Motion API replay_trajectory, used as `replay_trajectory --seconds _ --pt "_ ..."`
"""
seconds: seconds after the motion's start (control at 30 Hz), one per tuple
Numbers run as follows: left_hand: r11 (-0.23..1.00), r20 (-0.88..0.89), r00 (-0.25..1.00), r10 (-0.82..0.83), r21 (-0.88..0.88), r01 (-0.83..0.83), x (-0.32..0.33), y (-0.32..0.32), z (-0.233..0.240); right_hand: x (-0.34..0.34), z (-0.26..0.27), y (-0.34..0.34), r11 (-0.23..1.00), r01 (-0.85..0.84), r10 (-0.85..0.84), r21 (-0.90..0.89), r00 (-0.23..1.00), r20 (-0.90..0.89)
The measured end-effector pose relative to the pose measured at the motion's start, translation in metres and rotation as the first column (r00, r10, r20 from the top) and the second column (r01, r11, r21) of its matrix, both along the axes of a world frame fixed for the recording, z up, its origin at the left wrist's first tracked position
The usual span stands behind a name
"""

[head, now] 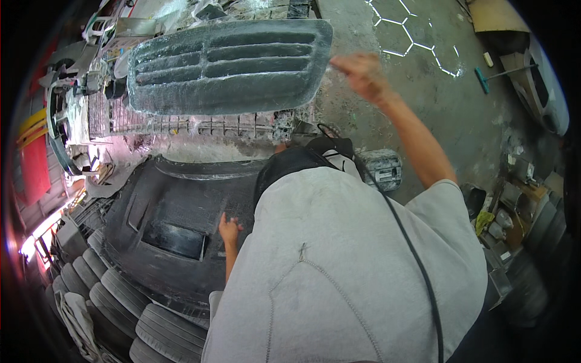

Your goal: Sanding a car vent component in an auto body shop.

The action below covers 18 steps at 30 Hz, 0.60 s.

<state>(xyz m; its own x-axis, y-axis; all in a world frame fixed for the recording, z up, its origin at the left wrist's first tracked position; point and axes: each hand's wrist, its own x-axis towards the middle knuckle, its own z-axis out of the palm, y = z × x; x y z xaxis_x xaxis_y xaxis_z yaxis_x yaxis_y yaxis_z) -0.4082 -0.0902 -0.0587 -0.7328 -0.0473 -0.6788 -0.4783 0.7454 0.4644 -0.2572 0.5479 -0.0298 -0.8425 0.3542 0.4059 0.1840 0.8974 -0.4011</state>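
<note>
A dark grey louvered panel [254,97], apparently fibreglass with a rough whitish edge, lies on a low wire-grid rack in front of me. The fingertips of my right hand [365,77] meet the panel's right edge, or come very near it. That hand is curled and blurred, so its grip on the edge is unclear. My left hand [230,229] hangs lower, at my side, with its fingers apart and nothing in them. Below it in view is a black vented car bonnet [181,204]; contact between the two cannot be made out.
Tyres [170,329] are stacked at the lower left. A scuffed plastic container [383,169] stands on the concrete floor [354,120] by my right side. A teal-headed floor tool [482,80] and car body parts [538,81] lie farther right. A black cable [408,231] runs down my shirt.
</note>
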Motion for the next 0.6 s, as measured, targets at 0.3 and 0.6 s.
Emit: replay_trajectory --seconds 0.3,0.6 --pt "0.977 0.099 0.972 -0.212 0.015 0.212 0.045 0.003 -0.019 -0.071 -0.012 -0.033 0.879 0.471 -0.476 0.07 0.875 0.091" --pt "0.957 0.176 0.984 -0.023 0.29 -0.029 0.049 0.046 0.002 -0.053 0.043 -0.07 0.988 -0.033 0.055 -0.152 0.988 0.147"
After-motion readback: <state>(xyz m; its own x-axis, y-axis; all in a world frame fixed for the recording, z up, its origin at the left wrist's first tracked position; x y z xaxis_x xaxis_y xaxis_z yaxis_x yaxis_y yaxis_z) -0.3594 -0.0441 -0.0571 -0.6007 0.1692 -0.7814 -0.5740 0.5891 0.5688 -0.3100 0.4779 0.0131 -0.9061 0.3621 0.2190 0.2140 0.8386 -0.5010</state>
